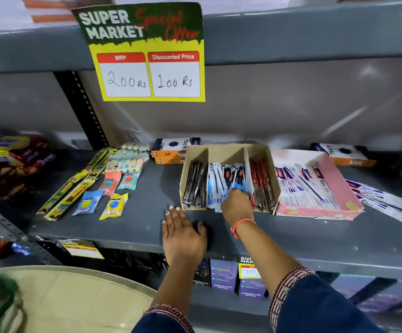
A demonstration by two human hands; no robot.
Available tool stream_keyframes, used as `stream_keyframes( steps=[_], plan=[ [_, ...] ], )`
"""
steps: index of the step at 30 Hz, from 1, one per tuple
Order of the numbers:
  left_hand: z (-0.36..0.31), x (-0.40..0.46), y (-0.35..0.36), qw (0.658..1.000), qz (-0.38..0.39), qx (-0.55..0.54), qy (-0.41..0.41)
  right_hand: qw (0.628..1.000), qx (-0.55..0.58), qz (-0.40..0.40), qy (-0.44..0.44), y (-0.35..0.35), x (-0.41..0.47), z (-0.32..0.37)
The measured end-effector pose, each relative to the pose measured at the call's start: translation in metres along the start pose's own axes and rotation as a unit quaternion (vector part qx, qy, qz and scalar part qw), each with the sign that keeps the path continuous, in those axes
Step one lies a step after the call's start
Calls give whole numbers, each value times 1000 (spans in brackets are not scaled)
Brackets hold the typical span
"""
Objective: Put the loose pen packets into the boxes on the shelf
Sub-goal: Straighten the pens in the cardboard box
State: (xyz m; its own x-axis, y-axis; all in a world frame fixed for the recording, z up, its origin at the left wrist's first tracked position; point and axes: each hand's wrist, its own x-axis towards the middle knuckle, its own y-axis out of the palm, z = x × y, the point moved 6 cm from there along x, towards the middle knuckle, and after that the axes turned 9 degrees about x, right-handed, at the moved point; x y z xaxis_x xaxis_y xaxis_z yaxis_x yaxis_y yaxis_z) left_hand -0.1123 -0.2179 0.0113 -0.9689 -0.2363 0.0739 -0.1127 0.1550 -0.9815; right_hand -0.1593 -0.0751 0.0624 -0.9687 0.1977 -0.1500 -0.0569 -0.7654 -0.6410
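Note:
A brown cardboard box (228, 150) with three compartments stands on the grey shelf (147, 227). Its left part holds black pen packets (195, 186), the middle blue pen packets (221, 181), the right red pen packets (262, 186). My right hand (237, 206) reaches into the front of the middle compartment, fingers closed among the blue packets. My left hand (182, 233) lies flat on the shelf just in front of the box's left corner, holding nothing. A pink box (339, 186) to the right holds white pen packets (308, 186). Loose white packets (385, 200) lie right of it.
Pencil packs (75, 186), sharpeners and erasers (120, 186) lie to the left, snack bags (14, 162) at far left. Orange-black boxes (174, 150) stand behind the cardboard box, another (344, 155) at the back right. A price sign (147, 54) hangs above. Boxes (238, 277) fill the lower shelf.

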Motion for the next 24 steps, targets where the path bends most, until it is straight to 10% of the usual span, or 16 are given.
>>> stream_keyframes(
  steps=[10,24],
  plan=[
    [0,1,1,1000,-5,5,-4,981,-188,33,-44,6,12,8],
    [-3,-2,-1,999,33,28,-9,970,-177,-23,-163,-8,-23,-1]
  ],
)
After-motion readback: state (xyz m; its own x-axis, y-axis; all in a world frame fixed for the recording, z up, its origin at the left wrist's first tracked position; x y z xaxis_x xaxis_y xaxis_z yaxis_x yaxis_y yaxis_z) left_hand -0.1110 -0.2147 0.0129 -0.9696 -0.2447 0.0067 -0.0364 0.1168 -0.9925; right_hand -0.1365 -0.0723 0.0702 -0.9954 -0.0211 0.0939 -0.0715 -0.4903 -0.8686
